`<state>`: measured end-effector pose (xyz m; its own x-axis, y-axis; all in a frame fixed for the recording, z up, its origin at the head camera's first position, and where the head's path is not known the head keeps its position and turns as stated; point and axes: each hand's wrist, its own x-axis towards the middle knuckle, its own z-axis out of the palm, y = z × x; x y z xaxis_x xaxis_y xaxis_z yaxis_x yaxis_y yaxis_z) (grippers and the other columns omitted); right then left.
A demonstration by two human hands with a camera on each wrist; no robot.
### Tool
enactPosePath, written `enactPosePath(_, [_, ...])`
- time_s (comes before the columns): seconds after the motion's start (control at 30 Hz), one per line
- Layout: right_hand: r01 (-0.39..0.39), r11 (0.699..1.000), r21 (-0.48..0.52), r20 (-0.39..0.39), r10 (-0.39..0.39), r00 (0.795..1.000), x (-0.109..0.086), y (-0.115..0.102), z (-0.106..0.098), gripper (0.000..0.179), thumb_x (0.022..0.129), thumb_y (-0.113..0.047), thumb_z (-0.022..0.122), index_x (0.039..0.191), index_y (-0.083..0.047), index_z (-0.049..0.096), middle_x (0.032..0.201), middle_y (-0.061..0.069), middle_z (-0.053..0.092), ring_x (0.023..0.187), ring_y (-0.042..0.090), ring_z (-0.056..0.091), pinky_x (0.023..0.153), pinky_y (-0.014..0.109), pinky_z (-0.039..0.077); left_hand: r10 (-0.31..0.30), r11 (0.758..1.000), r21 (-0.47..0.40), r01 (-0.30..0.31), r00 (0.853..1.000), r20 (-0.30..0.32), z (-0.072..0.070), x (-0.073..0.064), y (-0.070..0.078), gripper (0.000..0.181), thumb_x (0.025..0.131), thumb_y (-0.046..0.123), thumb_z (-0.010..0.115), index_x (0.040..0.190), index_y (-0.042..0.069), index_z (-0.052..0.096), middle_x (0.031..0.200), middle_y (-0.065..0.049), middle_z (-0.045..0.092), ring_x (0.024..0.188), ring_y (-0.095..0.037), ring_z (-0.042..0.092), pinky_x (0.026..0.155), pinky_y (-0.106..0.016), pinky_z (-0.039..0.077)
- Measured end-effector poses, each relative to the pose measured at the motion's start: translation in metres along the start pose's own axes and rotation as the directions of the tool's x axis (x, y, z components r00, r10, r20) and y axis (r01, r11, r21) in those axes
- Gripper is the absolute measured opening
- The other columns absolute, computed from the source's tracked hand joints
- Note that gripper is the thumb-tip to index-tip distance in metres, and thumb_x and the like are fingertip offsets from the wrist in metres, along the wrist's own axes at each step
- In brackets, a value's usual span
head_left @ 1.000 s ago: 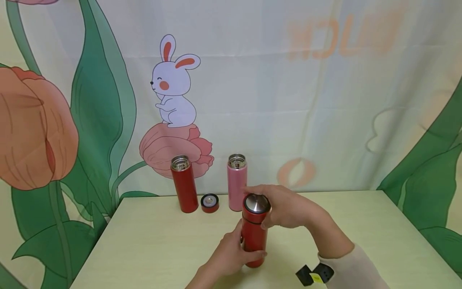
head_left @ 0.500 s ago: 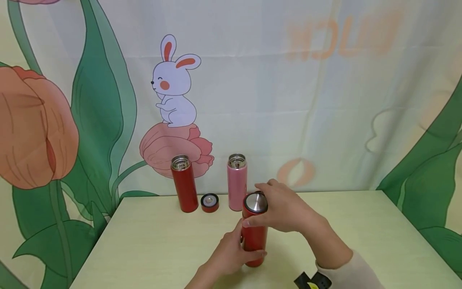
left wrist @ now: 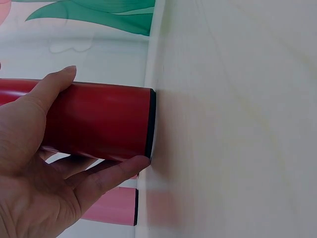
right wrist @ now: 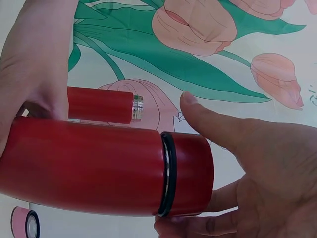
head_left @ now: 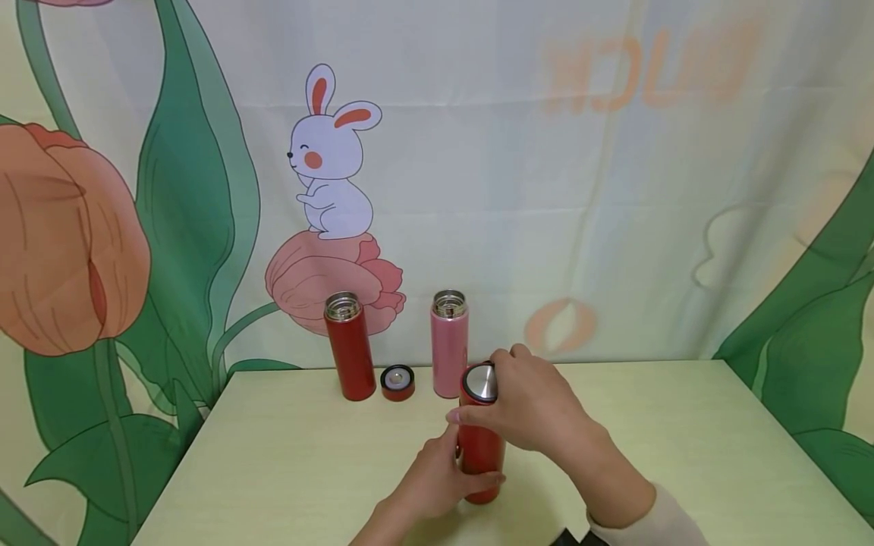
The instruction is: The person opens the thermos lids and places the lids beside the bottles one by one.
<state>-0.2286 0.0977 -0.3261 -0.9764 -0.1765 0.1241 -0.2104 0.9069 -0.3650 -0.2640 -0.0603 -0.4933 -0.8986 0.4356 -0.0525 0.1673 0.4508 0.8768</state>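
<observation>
A red vacuum flask [head_left: 482,462] stands upright at the front of the table, its lid [head_left: 480,382] topped by a silver disc. My left hand [head_left: 433,478] grips the flask low on its body, a finger reaching down to the black base ring in the left wrist view. My right hand [head_left: 536,398] is around the lid, thumb across the front and fingers behind. In the right wrist view, a black and silver ring [right wrist: 168,173] shows between lid and body. The thumb tip appears beside the lid there, with fingers curled on its far side.
Behind stand an uncapped red flask [head_left: 350,353] and an uncapped pink flask [head_left: 449,349]. A red lid [head_left: 397,383] lies inner side up between them. A pink lid [right wrist: 20,223] shows in the right wrist view. A printed cloth [head_left: 478,189] hangs behind the table [head_left: 273,455].
My right hand has turned around the lid: the thumb has swept left across the front and the fingers right along the back. My left hand and the flask stay in place.
</observation>
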Motion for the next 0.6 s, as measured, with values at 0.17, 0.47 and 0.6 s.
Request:
enactPosePath(0.17, [-0.001,1.000,-0.005,-0.042,0.001,0.999,-0.0006,-0.0019,0.0044,0.069,0.073,-0.058,0.089,0.104,-0.002,0.064,0.092,0.005,0.056,0.074,0.017,0.058,0.066,0.031,0.052,0.014,1.000,0.005,-0.014,1.000,-0.008,0.0007,0.0001,-0.0009,0.080,0.085,0.052,0.082,0.148,0.024,0.043,0.127,0.006,0.069,0.116,-0.017,0.064,0.100,-0.047,0.057])
enactPosePath(0.47, [0.011,1.000,-0.020,-0.104,-0.013,0.994,0.0006,-0.0036,0.0100,0.052,0.076,-0.045,0.090,0.095,-0.002,0.068,0.085,0.005,0.054,0.067,0.017,0.054,0.060,0.029,0.050,0.018,1.000,0.003,-0.018,1.000,-0.011,0.0018,-0.0007,-0.0021,0.090,0.084,0.050,0.084,0.156,0.032,0.032,0.134,0.003,0.068,0.123,-0.022,0.063,0.103,-0.051,0.055])
enactPosePath(0.6, [0.008,1.000,-0.025,-0.099,-0.010,0.995,0.0010,-0.0048,0.0100,0.048,0.076,-0.042,0.090,0.094,-0.003,0.070,0.084,0.006,0.053,0.066,0.018,0.053,0.058,0.028,0.048,0.017,1.000,0.013,-0.017,1.000,-0.016,0.0017,-0.0009,-0.0019,0.091,0.083,0.051,0.084,0.155,0.035,0.031,0.133,0.003,0.068,0.122,-0.021,0.063,0.103,-0.051,0.054])
